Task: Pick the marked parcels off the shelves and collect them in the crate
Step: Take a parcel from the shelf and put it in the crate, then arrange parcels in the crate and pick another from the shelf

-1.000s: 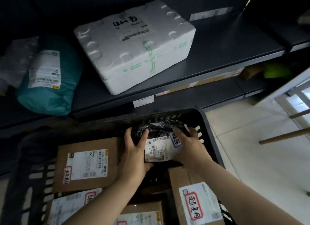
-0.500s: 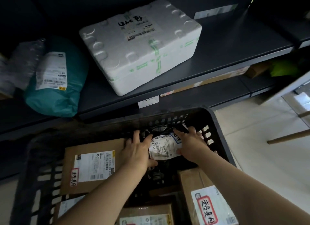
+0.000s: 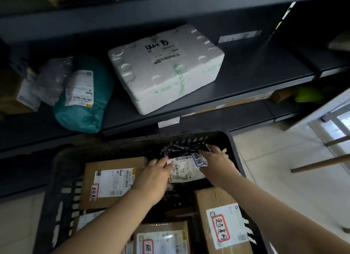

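Note:
A black plastic-wrapped parcel [image 3: 186, 168] with a white label and a blue-framed tag lies in the far part of the black crate [image 3: 230, 140]. My left hand [image 3: 153, 178] grips its left edge and my right hand [image 3: 217, 166] grips its right edge, both down inside the crate. Around it lie brown cardboard parcels with red-framed tags: one on the left [image 3: 109, 181], one on the right [image 3: 223, 223], one at the near side [image 3: 161, 238].
On the dark shelf [image 3: 255, 77] above the crate sit a white foam box [image 3: 164, 68], a teal bag parcel [image 3: 85, 96], a clear-wrapped bundle [image 3: 53, 77] and a cardboard box [image 3: 15, 91]. Wooden rods [image 3: 322, 163] stick out over the tiled floor on the right.
The view tilted upward, showing more of the shelf. Both hands stayed on the black parcel and pushed it a little deeper toward the crate's far wall.

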### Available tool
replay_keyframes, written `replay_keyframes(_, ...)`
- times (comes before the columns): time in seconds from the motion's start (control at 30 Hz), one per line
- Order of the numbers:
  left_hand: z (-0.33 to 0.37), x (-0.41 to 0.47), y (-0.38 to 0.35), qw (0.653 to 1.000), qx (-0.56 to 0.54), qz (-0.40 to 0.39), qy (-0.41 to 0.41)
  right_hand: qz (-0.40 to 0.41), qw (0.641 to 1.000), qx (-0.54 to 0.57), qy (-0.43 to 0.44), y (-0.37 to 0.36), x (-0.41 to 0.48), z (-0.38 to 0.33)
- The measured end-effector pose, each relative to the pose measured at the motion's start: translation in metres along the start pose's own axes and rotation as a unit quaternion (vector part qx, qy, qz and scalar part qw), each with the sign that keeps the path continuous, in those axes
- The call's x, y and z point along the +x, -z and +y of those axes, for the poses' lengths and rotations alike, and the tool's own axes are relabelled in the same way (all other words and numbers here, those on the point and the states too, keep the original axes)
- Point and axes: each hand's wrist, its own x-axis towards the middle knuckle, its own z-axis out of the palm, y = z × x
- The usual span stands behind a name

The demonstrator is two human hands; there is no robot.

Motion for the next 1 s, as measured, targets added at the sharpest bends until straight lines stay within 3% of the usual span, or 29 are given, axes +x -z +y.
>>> replay_keyframes(0.2, -0.035, -0.065, 0.06, 0.996, 0.087, 0.025, 0.0, -0.003, 0.998, -0.036, 0.043, 0.026, -0.056, -0.035)
replay_keyframes(0.3, -0.069, -0.118, 0.097, 0.991, 0.118, 0.021, 0.05, -0.023, 0.993, -0.07, 0.089, 0.035, -0.094, -0.074)
replay_keyframes(0.47, -0.13, -0.22, 0.15, 0.974, 0.148, 0.088, 0.145, -0.014, 0.97, -0.146, 0.192, 0.071, -0.146, -0.177)
replay_keyframes(0.73, -0.196, -0.438, 0.202, 0.94, 0.118, 0.179, 0.266, 0.051, 0.897, -0.239, 0.369, 0.1, -0.253, -0.372)
replay_keyframes(1.0, -0.232, -0.702, 0.191, 0.87, 0.125, 0.228, 0.42, 0.073, 0.81, -0.252, 0.524, 0.054, -0.42, -0.553)
